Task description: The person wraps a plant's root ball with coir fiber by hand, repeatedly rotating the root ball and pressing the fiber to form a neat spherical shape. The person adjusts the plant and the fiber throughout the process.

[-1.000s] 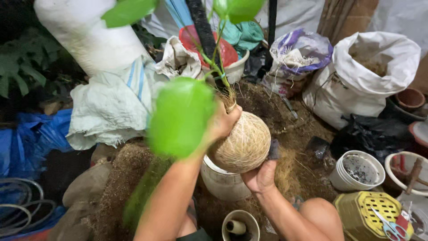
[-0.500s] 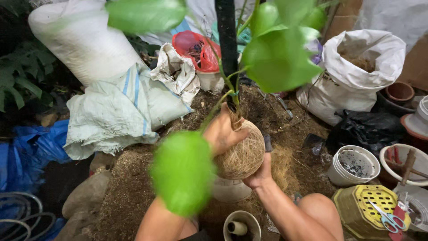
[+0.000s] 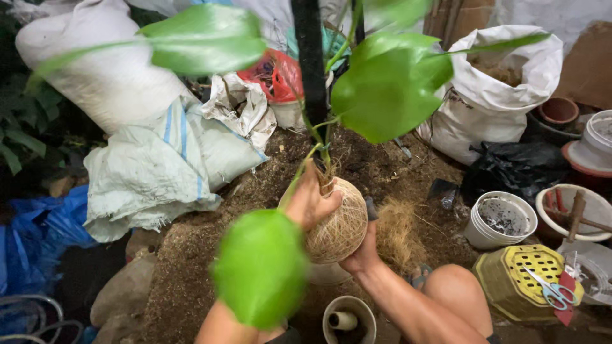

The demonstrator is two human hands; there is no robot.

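Note:
A round ball wrapped in pale fibre string [image 3: 341,226] carries a plant with big green leaves [image 3: 389,89] rising from its top. My left hand [image 3: 310,199] lies over the upper left side of the ball, next to the stems. My right hand [image 3: 364,250] cups the ball from below on its right side. Both hands keep the ball up above a white pot [image 3: 328,274] that is mostly hidden. One blurred leaf [image 3: 261,267] covers my left forearm.
Brown soil and coir fibre [image 3: 398,232] cover the ground ahead. White sacks [image 3: 491,89] stand at the back and left. A white pot [image 3: 500,220], a yellow basket [image 3: 529,280] with scissors [image 3: 551,293] and more pots are on the right. A cup with a spool [image 3: 347,318] sits near my knee.
The view has shifted and the leaves have swung across it. The ball stays between both hands and has turned a little; my left hand has slid further over its top.

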